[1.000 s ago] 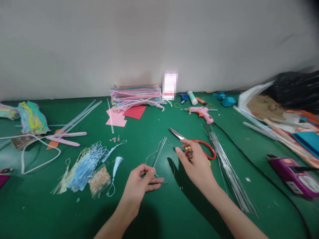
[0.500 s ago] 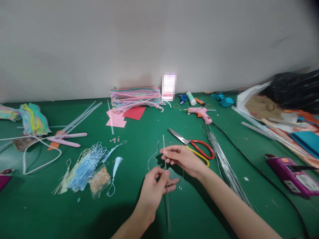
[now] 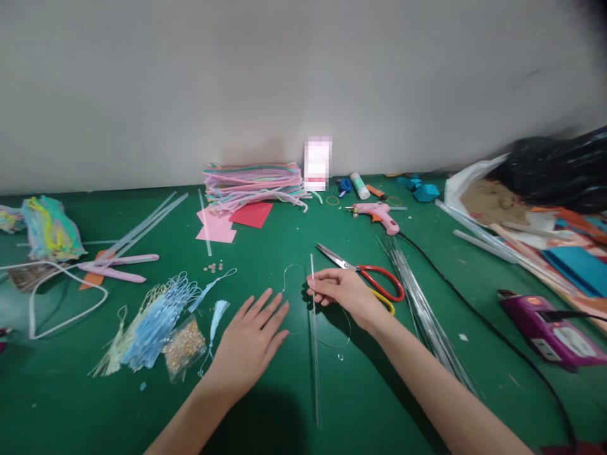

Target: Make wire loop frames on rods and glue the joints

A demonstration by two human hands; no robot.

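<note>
My right hand (image 3: 344,292) pinches a thin, straight, clear rod (image 3: 314,354) near its top end. The rod points toward me, and its lower part looks like more than one thin strand. My left hand (image 3: 251,347) is open over the table, fingers spread, palm down, apart from the rod. A fine loop of thread or wire (image 3: 349,325) curves around the rod and runs to the left hand's fingertips. Just behind the right hand lie scissors (image 3: 348,260) with red and yellow handles, partly hidden by that hand. A light blue tassel (image 3: 218,319) lies beside my left hand.
A bundle of straight wires (image 3: 422,303) lies to the right. Farther back are a pink glue gun (image 3: 377,215) with a black cord and a pile of pastel pipe cleaners (image 3: 253,186). At left are blue tassels (image 3: 154,328), a bag of beads (image 3: 184,347) and a pink flat iron (image 3: 121,268).
My left hand has let go of the rod, moved left and spread its fingers. My right hand still pinches the rod in about the same place. The view has shifted slightly.
</note>
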